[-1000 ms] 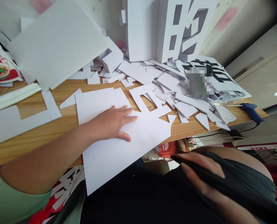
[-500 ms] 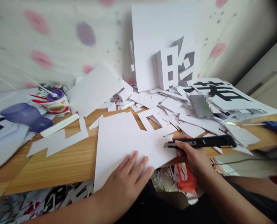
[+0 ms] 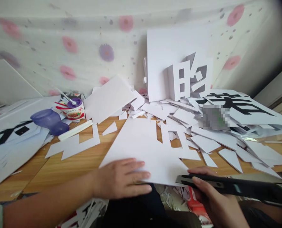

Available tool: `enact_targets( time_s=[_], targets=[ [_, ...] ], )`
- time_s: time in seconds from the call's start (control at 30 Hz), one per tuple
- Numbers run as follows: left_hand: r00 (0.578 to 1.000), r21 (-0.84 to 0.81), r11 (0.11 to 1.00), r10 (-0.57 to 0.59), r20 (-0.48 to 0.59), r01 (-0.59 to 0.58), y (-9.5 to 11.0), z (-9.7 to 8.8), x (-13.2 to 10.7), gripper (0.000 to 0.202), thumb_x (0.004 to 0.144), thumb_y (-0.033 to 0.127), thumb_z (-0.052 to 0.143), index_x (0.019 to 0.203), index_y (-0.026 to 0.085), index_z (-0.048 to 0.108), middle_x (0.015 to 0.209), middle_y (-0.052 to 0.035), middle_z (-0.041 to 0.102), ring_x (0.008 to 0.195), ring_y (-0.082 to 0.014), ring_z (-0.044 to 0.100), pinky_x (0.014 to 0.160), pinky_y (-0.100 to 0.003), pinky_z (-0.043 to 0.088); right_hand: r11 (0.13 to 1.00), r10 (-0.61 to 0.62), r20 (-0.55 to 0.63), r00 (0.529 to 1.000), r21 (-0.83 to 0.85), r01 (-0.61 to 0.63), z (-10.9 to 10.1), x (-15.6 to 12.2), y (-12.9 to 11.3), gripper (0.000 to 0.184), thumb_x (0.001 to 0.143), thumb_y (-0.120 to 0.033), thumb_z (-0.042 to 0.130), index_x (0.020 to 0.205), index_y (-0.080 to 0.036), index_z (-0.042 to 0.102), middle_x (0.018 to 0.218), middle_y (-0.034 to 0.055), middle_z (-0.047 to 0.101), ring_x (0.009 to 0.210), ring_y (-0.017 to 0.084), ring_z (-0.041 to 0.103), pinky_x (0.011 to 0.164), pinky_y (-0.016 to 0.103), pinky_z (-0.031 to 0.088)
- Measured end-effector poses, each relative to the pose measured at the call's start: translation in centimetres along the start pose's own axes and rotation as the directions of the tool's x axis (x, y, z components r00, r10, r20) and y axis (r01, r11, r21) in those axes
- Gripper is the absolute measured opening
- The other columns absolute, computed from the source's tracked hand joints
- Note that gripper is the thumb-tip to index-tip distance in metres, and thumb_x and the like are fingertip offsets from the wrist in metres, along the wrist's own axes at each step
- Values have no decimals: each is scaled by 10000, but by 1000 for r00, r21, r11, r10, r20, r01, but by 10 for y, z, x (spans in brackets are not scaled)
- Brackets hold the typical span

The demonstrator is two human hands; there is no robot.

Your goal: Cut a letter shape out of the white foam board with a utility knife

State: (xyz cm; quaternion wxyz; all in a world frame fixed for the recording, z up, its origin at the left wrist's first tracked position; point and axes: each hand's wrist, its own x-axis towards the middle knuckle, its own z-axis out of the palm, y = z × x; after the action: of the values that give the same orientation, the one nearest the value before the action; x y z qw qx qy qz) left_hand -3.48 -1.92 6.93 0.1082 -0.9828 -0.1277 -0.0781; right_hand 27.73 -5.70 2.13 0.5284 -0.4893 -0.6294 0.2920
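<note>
A large white foam sheet (image 3: 141, 145) with cut-out slots lies on the wooden table (image 3: 79, 163), its near corner at the table's front edge. My left hand (image 3: 122, 178) lies flat on that near part, fingers stretched out to the right. My right hand (image 3: 208, 198) is closed round a black utility knife (image 3: 226, 185), held level just off the table's front edge. The knife's tip points left, close to the sheet's near corner.
White offcuts (image 3: 197, 126) are heaped at the back right, with standing white boards (image 3: 176, 69) and black-lettered sheets (image 3: 240, 106) behind. A purple cup (image 3: 49, 120), a food tub (image 3: 73, 109) and a cut white strip piece (image 3: 72, 145) sit at left. Floral wall behind.
The view has tilted up and the sheet has slid toward me. My left hand shifted to its near edge. My right hand with the knife dropped from over the sheet to below the table's edge.
</note>
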Motion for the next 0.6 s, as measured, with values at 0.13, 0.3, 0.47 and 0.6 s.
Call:
enact_targets(
  time_s=[0.13, 0.3, 0.47, 0.6],
  targets=[
    [924, -118, 952, -238, 300, 283, -25, -2, -37, 633, 857, 274, 619, 1451, 343, 413, 1535, -40, 398, 1436, -275, 318, 1180, -494, 260, 896, 381, 168, 909, 178, -408, 4, -8, 3, 241, 812, -418, 693, 909, -199, 673, 595, 11, 651, 439, 150, 577, 381, 240, 460],
    [864, -215, 871, -350, 361, 443, -36, 4, -21, 676, 880, 567, 559, 1457, 240, 428, 1567, -82, 339, 1484, -283, 175, 1201, -472, 169, 866, 403, 196, 894, 233, -442, -2, 18, 9, 209, 792, -366, 734, 942, -227, 689, 602, 12, 674, 467, 169, 618, 409, 263, 512],
    [769, -228, 786, -425, 477, 575, -63, 26, 38, 978, 774, 697, 602, 1536, 214, 224, 1634, -91, 86, 1500, -305, -10, 1192, -536, 97, 988, 153, 172, 973, -39, -149, 25, 47, 4, 198, 798, -338, 735, 977, -258, 705, 830, 44, 733, 715, 202, 711, 577, 287, 577],
    [763, -303, 769, -342, 549, 563, -79, 44, 60, 1186, 650, 809, 602, 1552, 216, 108, 1635, -88, -19, 1487, -328, -111, 1157, -625, 10, 987, 69, 224, 972, -156, -35, 52, 60, 5, 185, 825, -323, 696, 999, -260, 690, 833, 21, 732, 723, 181, 700, 665, 309, 579]
  ],
)
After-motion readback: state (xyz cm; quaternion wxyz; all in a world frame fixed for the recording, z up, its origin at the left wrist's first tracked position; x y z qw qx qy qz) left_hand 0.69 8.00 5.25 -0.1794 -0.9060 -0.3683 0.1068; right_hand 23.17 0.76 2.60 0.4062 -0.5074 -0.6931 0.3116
